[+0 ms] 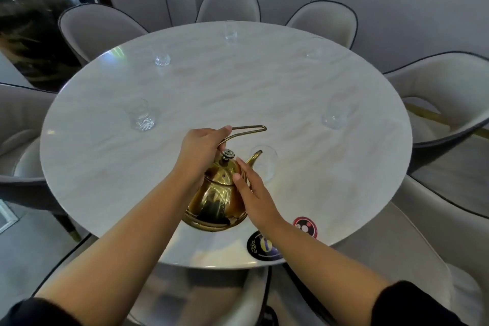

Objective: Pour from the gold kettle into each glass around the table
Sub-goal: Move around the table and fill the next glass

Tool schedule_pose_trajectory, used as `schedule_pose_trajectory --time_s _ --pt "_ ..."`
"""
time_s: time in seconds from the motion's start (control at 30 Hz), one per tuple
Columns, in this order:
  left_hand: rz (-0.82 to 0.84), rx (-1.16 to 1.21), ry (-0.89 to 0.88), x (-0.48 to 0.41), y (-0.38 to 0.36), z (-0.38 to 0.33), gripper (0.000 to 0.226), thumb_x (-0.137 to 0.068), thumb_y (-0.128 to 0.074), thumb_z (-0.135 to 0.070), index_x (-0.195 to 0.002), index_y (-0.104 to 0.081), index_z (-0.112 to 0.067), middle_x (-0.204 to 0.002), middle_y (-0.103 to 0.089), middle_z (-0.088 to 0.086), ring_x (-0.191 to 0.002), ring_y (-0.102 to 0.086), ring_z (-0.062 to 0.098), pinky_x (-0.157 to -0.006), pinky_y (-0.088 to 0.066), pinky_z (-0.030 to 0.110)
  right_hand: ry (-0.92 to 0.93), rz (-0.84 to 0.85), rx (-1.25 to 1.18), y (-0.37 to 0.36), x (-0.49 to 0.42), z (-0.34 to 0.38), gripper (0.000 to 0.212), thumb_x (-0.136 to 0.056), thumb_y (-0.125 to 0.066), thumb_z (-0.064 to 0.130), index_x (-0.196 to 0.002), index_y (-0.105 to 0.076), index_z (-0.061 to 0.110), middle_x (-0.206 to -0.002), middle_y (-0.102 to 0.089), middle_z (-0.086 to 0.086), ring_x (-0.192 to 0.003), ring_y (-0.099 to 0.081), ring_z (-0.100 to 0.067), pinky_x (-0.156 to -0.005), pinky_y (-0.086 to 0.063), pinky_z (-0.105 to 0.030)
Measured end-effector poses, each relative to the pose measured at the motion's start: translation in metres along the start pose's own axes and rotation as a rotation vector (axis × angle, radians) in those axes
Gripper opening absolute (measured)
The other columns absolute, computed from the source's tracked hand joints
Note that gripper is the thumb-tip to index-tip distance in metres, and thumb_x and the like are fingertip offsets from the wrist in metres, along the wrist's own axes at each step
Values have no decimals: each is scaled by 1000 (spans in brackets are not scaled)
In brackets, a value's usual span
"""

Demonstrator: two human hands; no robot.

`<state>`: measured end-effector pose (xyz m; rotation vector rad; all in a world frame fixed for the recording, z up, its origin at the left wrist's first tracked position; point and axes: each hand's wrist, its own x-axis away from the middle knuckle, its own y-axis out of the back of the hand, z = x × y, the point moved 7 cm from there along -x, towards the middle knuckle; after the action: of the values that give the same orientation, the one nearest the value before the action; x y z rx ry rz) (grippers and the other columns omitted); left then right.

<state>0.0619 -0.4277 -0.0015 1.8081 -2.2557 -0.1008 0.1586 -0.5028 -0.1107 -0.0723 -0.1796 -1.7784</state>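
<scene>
Black sleeves frame arms reaching over the counter, where the left hand grips the wire handle of the tilted gold kettle and the right hand presses straight fingers on its lid, spout at the nearest glass, likely an early pour that next needs a steadier tip.

Dining room: round marble table ringed by upholstered chairs.
</scene>
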Motion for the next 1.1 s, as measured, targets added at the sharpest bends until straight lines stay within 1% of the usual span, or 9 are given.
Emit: schedule_pose_trajectory --time_s 0.1,0.3,0.43,0.5,0.57,0.73,0.87,0.93,1.1 --pt "-11 -27 7 -3 -4 -2 51 -87 -63 -30 -44 -42 -13 -35 -29 -9 -33 -24 7 -46 -25 23 -14 31 -36 1 -3 -3 47 -96 -43 49 -142 -36 42 -147 -39 8 -135 -37 -11 -114 -35 -39" --pt "-10 -71 3 -7 -10 -4 48 -87 -63 -31 -47 -44 -13 -33 -32 -11 -30 -26 4 -46 -25 23 -34 75 -89 1 -5 -5 48 -94 -43 51 -141 -35 43 -149 -38 6 -135 -39 -13 -112 -37 -40" --pt "-6 -92 14 -7 -12 -6 47 -87 -63 -32 -47 -46 -14 -34 -36 -11 -32 -29 4 -48 -27 24 -41 91 -98 2 -4 -4 48 -95 -42 50 -142 -35 42 -150 -37 6 -136 -38 -13 -113 -36 -36" --pt "-8 -109 12 -8 -12 -7 47 -87 -63 -33 -46 -47 -14 -37 -36 -11 -36 -30 7 -49 -28 25 -45 98 -101 3 -3 -2 47 -96 -41 48 -143 -34 42 -150 -36 7 -135 -38 -12 -111 -36 -30" --pt "-12 -113 21 -8 -13 -8 47 -87 -63 -33 -47 -49 -14 -38 -37 -10 -39 -32 9 -50 -29 25 -49 103 -107 3 -1 -1 47 -97 -40 47 -143 -34 42 -151 -36 7 -135 -37 -12 -108 -36 -28" --pt "3 -112 55 -9 -14 -7 38 -87 -64 -32 -56 -56 -11 -51 -45 -2 -43 -34 11 -49 -29 23 -64 123 -133 2 3 0 46 -97 -39 48 -143 -32 43 -152 -34 5 -137 -37 -15 -110 -36 -32" --pt "14 -97 79 -10 -16 -6 31 -86 -65 -33 -69 -63 -7 -64 -49 7 -48 -34 14 -50 -28 25 -67 134 -156 2 4 2 45 -98 -38 46 -143 -32 43 -151 -35 6 -128 -39 -9 -107 -38 -29" --pt "12 -106 86 -11 -16 -6 32 -86 -65 -34 -68 -63 -8 -66 -50 9 -48 -34 14 -50 -27 25 -69 141 -166 2 4 2 45 -98 -39 46 -143 -32 43 -151 -35 6 -125 -40 -7 -105 -38 -27" --pt "32 -115 88 -12 -18 -8 37 -87 -64 -33 -57 -57 -11 -64 -47 9 -45 -31 13 -47 -26 23 -74 145 -171 3 4 3 45 -98 -39 46 -142 -33 43 -150 -36 7 -125 -40 -7 -104 -39 -26"
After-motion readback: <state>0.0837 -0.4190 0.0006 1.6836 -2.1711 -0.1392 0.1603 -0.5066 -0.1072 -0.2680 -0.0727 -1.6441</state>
